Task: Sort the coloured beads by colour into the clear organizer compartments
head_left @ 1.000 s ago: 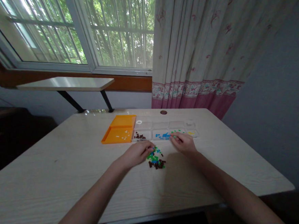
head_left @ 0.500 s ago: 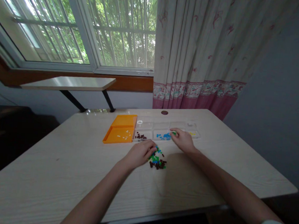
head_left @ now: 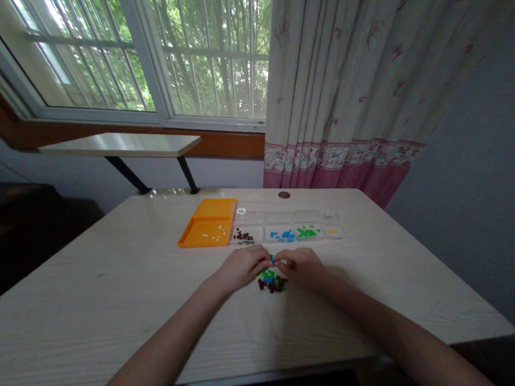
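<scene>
My left hand (head_left: 244, 266) is closed in a pinch just beyond a pile of small plastic bricks (head_left: 272, 285), brown, green and blue. My right hand (head_left: 302, 265) is also closed, its fingertips almost meeting the left ones. A tiny blue and green piece (head_left: 273, 258) shows between the two sets of fingertips. Which hand grips it is hard to tell. A dark brown bit peeks out by the right fingers. Behind the hands lies a clear compartment tray (head_left: 260, 217) with brown pieces (head_left: 243, 235), blue pieces (head_left: 283, 235), green pieces (head_left: 308, 232) and yellow pieces (head_left: 332, 231) sorted apart.
An open orange case (head_left: 214, 209) stands left of the tray, with several white pieces (head_left: 216, 233) in its near half. The wooden table (head_left: 122, 301) has a round cable hole (head_left: 284, 195) at the back. A raised shelf (head_left: 124, 142) stands at the back left.
My right hand has come back from the tray's green compartment, toward me and left, to meet the left hand. The green pieces in the tray are uncovered. My left hand has barely moved.
</scene>
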Available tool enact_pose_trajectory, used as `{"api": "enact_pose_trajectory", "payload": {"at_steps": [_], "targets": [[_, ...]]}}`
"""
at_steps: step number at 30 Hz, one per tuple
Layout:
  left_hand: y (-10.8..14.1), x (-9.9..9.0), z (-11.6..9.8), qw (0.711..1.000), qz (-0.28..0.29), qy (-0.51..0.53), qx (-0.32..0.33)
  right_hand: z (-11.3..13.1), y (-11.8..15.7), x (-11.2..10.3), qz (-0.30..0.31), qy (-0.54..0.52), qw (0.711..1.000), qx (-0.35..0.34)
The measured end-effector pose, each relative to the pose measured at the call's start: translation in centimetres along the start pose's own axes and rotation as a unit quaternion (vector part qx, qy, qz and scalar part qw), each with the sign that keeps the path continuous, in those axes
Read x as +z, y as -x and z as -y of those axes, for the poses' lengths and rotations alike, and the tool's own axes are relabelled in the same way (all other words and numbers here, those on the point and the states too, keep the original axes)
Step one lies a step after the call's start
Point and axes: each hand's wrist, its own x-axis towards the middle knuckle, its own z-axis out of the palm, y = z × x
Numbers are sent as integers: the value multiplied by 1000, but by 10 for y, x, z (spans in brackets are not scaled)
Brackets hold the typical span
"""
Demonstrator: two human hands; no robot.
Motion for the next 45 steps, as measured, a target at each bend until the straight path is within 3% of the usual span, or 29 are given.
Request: {"api": "enact_pose_trajectory", "payload": {"at_steps": [6,11,18,23,33,45], "targets": [[-1,-1,-2,1000,9,2,4,-2,0,0,-5,-12,1000,-9],[0,-4,-4,1000,-16,16,-12,-3,0,0,-28,-10,1000,1],[2,-14,2,999,-7,-43,-28,-17,-5,-18,-189,30,980,52],[2,-15,6,995,36,-89,-12,-27,-4,-29,-251,22,965,73],[2,-14,5,992,58,-108,8,-27,-3,-24,-216,29,974,62],[3,-13,7,994,56,-94,-7,-28,-2,-24,-220,29,972,70]]}}
